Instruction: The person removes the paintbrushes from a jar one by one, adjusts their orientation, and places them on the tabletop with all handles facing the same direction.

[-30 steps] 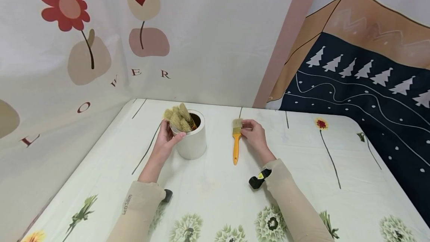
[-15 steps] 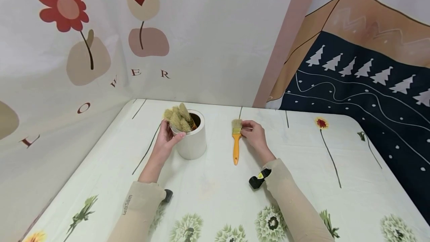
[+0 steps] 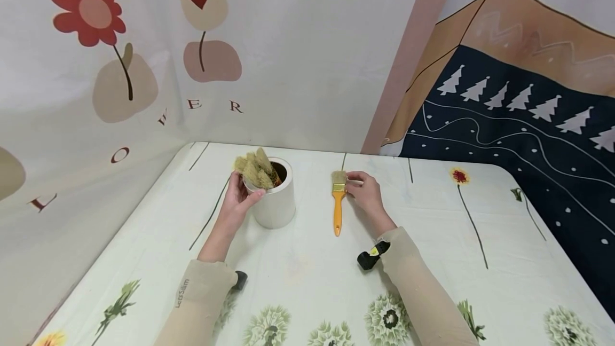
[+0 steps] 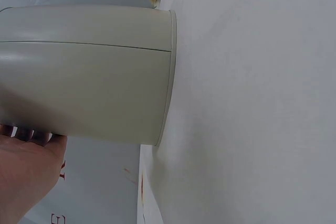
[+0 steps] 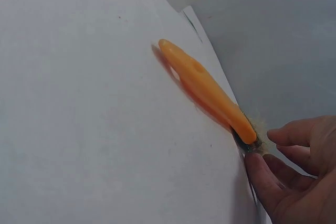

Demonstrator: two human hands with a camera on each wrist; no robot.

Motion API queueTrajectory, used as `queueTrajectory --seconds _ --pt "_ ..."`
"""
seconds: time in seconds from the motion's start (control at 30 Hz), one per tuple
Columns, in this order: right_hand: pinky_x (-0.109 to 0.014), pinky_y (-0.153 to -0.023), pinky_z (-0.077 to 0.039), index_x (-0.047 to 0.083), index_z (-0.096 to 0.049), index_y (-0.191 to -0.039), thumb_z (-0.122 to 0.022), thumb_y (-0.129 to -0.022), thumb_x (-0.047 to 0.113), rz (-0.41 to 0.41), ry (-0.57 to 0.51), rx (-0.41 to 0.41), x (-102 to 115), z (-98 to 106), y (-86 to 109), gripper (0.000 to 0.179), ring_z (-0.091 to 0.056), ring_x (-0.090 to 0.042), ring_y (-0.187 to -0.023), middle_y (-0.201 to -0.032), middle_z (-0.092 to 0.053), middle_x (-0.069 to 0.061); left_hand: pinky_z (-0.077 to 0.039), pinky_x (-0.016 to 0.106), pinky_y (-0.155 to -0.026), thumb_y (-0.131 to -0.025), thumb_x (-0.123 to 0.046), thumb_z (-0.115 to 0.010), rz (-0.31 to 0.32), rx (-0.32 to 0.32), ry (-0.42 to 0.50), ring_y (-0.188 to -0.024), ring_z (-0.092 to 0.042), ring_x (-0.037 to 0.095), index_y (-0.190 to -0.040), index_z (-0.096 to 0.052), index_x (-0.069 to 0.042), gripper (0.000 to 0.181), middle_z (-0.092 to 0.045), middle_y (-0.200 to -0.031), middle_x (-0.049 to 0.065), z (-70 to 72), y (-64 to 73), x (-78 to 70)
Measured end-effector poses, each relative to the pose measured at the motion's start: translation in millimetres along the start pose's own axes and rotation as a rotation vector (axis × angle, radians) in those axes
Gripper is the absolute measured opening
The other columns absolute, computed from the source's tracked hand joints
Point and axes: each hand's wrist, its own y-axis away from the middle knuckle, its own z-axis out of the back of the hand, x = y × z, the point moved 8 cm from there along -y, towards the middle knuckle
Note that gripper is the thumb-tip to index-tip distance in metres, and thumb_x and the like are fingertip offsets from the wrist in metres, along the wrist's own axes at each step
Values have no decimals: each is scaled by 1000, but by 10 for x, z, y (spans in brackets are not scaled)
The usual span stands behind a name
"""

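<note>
A white cylindrical pot (image 3: 274,210) stands upright on the table, with a bunch of dried, fuzzy yellow-green plant heads (image 3: 257,170) sticking out of its dark mouth. My left hand (image 3: 235,199) holds the pot near its rim, thumb on the front and fingers round the left side. In the left wrist view the pot's smooth wall (image 4: 94,77) fills much of the picture. A paintbrush (image 3: 338,204) with an orange handle lies flat, bristles pointing away. My right hand (image 3: 366,194) is just right of its metal band; the thumb touches or nearly touches it, fingers loosely bent.
A white tablecloth (image 3: 298,282) printed with flowers and stems covers the table. Behind it hangs a pale curtain (image 3: 307,57) with printed flowers and letters. A dark cloth (image 3: 504,122) with white trees borders the right side.
Both hands stay almost where they were. The paintbrush has shifted very slightly to the left since a second ago. The pot has not moved.
</note>
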Motion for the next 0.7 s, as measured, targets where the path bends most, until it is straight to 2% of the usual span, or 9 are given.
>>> queueTrajectory --seconds 0.27,0.57,0.7 --pt "-27 -82 -60 8 -60 -132 -63 -95 9 -11 -13 4 -5 16 19 38 -65 -29 -115 -135 -60 -14 -10 46 -128 -95 -3 -56 -5 3 -1 -155 -15 26 -153 -16 -7 70 -22 -163 15 -5 6 -19" --pt "-32 -91 -59 9 -60 -131 -63 -95 10 -11 -1 -7 37 53 66 36 -64 -28 -115 -138 -58 -11 -10 45 -128 -95 -3 -56 -3 -1 -5 -155 -14 27 -153 -16 -8 71 -21 -163 16 -4 9 -16" --pt "-31 -90 -59 10 -61 -131 -63 -95 10 -5 2 -9 68 64 85 36 -65 -27 -114 -137 -59 -11 -10 45 -128 -95 -3 -56 -3 0 -4 -155 -14 28 -154 -15 -7 72 -21 -163 17 -5 8 -22"
